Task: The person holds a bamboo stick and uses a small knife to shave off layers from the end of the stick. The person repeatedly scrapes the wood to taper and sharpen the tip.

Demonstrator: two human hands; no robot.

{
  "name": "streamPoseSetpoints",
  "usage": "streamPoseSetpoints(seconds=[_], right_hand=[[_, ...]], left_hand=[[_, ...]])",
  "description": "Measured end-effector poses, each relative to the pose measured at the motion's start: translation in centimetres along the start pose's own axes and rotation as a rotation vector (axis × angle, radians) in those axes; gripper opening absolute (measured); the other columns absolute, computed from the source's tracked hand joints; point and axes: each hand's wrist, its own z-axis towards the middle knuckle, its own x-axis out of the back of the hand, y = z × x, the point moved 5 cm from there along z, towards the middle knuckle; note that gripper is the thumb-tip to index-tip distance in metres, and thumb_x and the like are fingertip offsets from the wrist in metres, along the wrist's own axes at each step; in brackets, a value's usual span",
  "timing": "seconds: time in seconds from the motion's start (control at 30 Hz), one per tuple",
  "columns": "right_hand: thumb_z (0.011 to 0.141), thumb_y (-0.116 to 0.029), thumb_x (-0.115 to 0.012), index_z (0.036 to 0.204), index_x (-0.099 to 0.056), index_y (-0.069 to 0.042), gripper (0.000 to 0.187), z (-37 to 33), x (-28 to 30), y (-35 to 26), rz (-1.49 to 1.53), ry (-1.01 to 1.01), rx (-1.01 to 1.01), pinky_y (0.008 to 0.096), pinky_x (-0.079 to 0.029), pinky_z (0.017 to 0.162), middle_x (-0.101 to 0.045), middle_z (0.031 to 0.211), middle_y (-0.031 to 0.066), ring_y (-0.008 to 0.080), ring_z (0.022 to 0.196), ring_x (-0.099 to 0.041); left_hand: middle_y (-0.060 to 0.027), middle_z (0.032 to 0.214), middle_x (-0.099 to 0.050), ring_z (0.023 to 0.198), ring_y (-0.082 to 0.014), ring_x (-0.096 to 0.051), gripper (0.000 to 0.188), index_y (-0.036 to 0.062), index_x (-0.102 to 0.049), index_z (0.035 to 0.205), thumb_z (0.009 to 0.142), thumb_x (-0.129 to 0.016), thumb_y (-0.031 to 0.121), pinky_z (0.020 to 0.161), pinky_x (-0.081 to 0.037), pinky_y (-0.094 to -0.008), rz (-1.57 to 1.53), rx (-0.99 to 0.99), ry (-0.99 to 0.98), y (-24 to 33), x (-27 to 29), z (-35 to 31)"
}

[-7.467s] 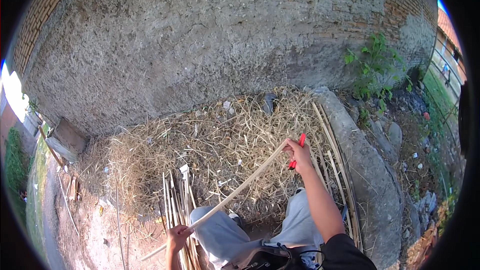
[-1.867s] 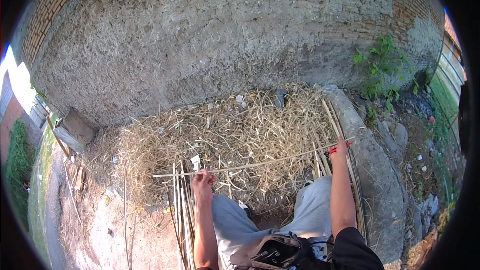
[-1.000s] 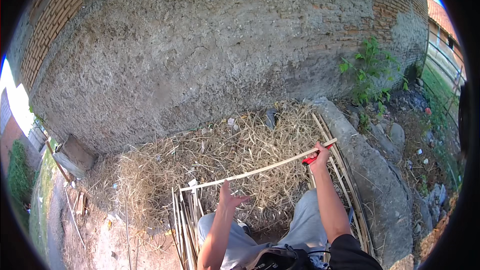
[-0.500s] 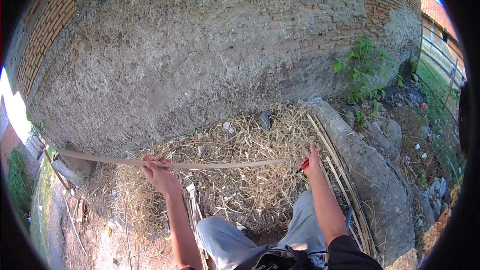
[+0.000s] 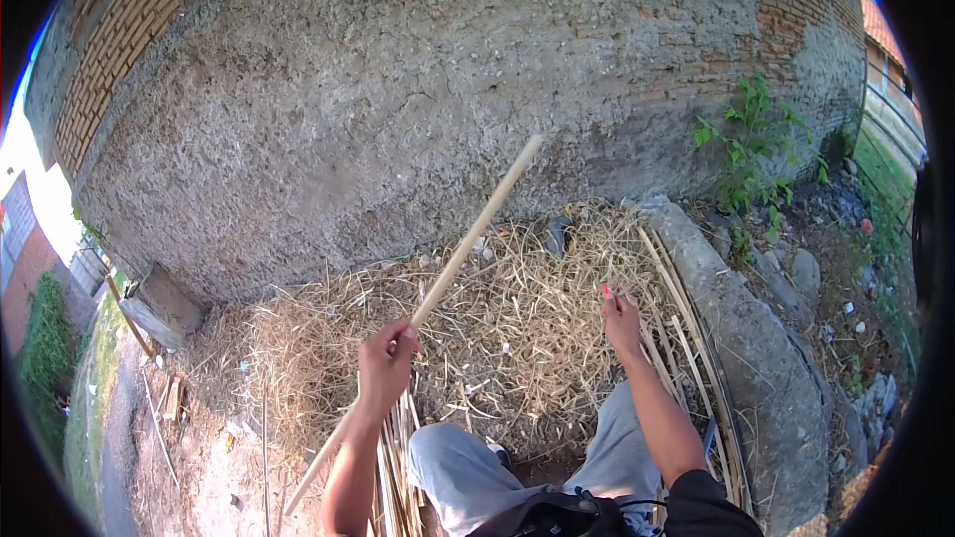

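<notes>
My left hand [image 5: 385, 360] grips a long, thin bamboo strip [image 5: 477, 239] near its middle. The strip slants from beside my left forearm up toward the wall, its far end raised in front of the rough plaster. My right hand [image 5: 623, 325] is closed round a small red-handled tool [image 5: 607, 291]. Only its red end shows above the fingers, so its kind is hidden. That hand hovers over the shavings, apart from the strip. A bundle of split bamboo strips [image 5: 396, 447] lies beside my left knee, and more strips [image 5: 696, 343] lie to the right of my right hand.
Pale shavings [image 5: 527, 338] cover the ground before my legs. Ahead rises a rough wall [image 5: 398, 139]. A low concrete ledge [image 5: 736, 338] borders the right, with a leafy green plant [image 5: 751, 144] beyond. A block [image 5: 167, 303] sits by the wall's left corner.
The bamboo strip has swung from lying crosswise to a steep slant, its right end now up and away. My left hand has turned and moved right and nearer; the right hand's tool now points up.
</notes>
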Motion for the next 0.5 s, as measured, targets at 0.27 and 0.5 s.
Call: streamPoseSetpoints(seconds=[0.27, 0.5], right_hand=[[0.094, -0.026, -0.063, 0.101, -0.065, -0.007, 0.020, -11.0, -6.5, -9.1, -0.381, -0.446, 0.397, 0.0342, -0.050, 0.055, -0.069, 0.075, 0.0104, 0.0229, 0.061, -0.066], [0.092, -0.030, -0.065, 0.102, -0.066, -0.009, 0.023, -16.3, -10.0, -4.7, -0.368, -0.631, 0.424, 0.0357, -0.052, 0.057, -0.068, 0.071, 0.0105, 0.0252, 0.064, -0.069]], left_hand=[[0.0002, 0.061, -0.055, 0.052, -0.0051, -0.046, 0.028, -0.0023, -0.069, 0.090, 0.098, -0.055, 0.021, 0.046, -0.034, -0.0249, -0.373, 0.481, -0.320, -11.6, -11.7, -11.2], [0.0024, 0.070, -0.051, 0.050, -0.0054, -0.041, 0.027, -0.0021, -0.064, 0.107, 0.102, -0.052, 0.021, 0.043, -0.029, -0.0210, -0.836, 0.792, -0.380, -13.8, -15.6, -13.4]])
